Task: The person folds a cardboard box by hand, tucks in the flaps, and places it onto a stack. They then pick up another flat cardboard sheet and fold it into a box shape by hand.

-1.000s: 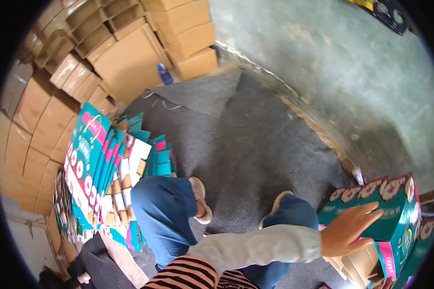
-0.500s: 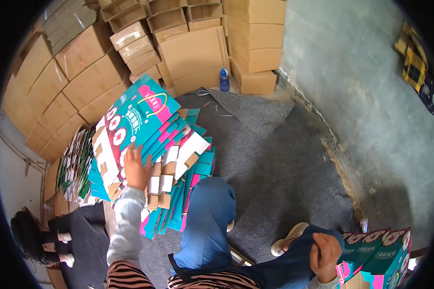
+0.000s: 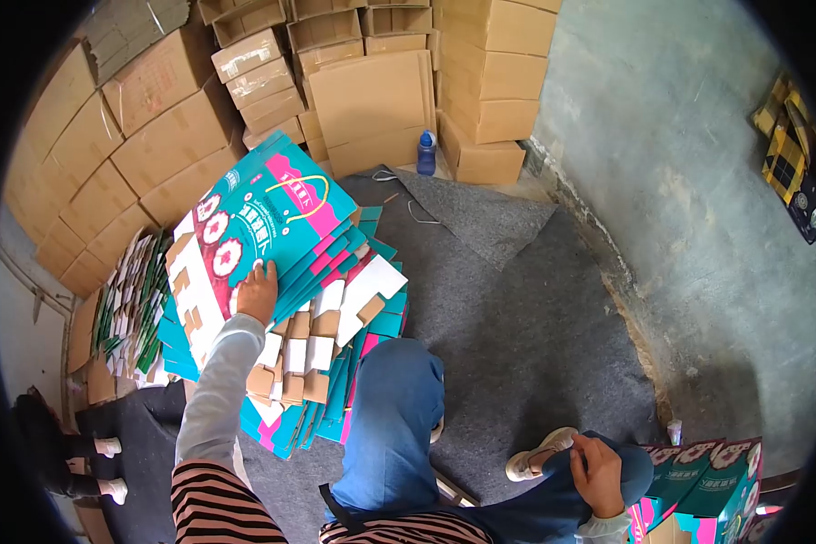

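Note:
My left hand (image 3: 257,293) lies on the top sheet of a tall, fanned pile of flattened gift boxes (image 3: 286,213), its fingers stretched over the printed face near the lower edge. The top box is teal and pink with round white-and-red pictures and a yellow cord handle (image 3: 322,201). White and brown cardboard flaps (image 3: 295,354) stick out along the near side of the pile. Beside my bent right knee, my right hand (image 3: 598,476) hangs with loosely bent fingers and nothing in it. Standing teal gift boxes (image 3: 716,485) are close to its right.
Brown cartons (image 3: 177,136) are stacked along the back wall, with a blue bottle (image 3: 426,152) before them. Another bundle of flattened boxes (image 3: 131,304) leans at left. A person's shoes (image 3: 109,447) show at lower left. Dark matting (image 3: 526,335) covers the floor.
My left hand has settled flatter on the top box, fingers closer together. My right hand has turned and its fingers point more to the left. The view has shifted slightly.

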{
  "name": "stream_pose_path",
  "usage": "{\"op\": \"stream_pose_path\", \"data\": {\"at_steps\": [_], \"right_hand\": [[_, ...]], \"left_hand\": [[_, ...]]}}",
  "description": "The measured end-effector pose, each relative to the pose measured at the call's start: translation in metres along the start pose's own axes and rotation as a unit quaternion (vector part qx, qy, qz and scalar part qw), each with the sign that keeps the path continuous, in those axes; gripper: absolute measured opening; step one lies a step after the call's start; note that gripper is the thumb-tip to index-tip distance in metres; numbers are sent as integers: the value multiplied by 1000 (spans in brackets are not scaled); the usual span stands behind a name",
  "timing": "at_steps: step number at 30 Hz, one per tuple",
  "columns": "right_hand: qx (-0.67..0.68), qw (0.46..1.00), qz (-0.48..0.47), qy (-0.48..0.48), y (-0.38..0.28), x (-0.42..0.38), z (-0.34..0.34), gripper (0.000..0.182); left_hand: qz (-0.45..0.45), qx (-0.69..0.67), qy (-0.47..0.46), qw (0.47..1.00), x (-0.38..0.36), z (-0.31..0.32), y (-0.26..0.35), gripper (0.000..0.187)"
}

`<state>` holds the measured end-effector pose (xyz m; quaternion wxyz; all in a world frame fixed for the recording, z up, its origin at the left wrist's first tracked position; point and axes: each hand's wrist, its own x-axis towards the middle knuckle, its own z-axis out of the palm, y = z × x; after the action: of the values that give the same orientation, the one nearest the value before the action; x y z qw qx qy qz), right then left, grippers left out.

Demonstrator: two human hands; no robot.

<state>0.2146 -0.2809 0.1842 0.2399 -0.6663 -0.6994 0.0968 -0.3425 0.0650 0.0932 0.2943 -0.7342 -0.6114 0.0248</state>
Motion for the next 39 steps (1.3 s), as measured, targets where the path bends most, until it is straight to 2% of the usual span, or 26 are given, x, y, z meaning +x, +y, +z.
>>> {"op": "stream_pose_path", "data": {"at_steps": [6,11,12,14,16,18,20,23,26,27,30,31,33,34,36,39], "right_hand": [[-8,1000,-4,-30,4,12,8,25],[50,997,5,-52,-4,34,14,24],[130,989,23,-65,-9,42,16,24],[287,952,63,-82,-23,61,21,25],[429,894,79,-102,-31,81,39,34],[475,872,40,-114,-58,106,39,43],[581,805,75,-87,-79,127,56,48],[645,733,182,-118,-93,151,60,45],[613,774,103,-116,-103,136,67,40],[613,781,86,-81,-109,130,70,39],[590,806,30,25,-130,117,72,40],[557,829,15,48,-130,114,76,40],[485,869,-19,94,-131,109,84,42],[484,871,6,85,-133,105,82,42],[477,874,56,68,-139,97,71,42],[510,845,28,155,-148,94,58,41]], "left_hand": [[43,17,100,994,2,-18,-1,38],[97,-77,174,977,-20,-137,58,40],[95,-115,186,971,-31,-159,73,42],[117,-141,234,955,-57,-193,96,43],[146,-194,210,947,-83,-218,107,43],[191,-215,201,936,-103,-229,112,41],[223,-227,195,928,-122,-231,115,40],[241,-236,202,919,-141,-219,111,40],[239,-265,234,904,-158,-197,109,41],[234,-280,241,899,-162,-192,111,45],[183,-334,183,906,-170,-191,117,50],[136,-362,191,902,-168,-193,125,55],[97,-346,172,917,-162,-205,135,56],[75,-339,164,923,-160,-209,139,57],[95,-329,165,925,-161,-212,139,55],[113,-327,189,919,-166,-201,142,49]]}}
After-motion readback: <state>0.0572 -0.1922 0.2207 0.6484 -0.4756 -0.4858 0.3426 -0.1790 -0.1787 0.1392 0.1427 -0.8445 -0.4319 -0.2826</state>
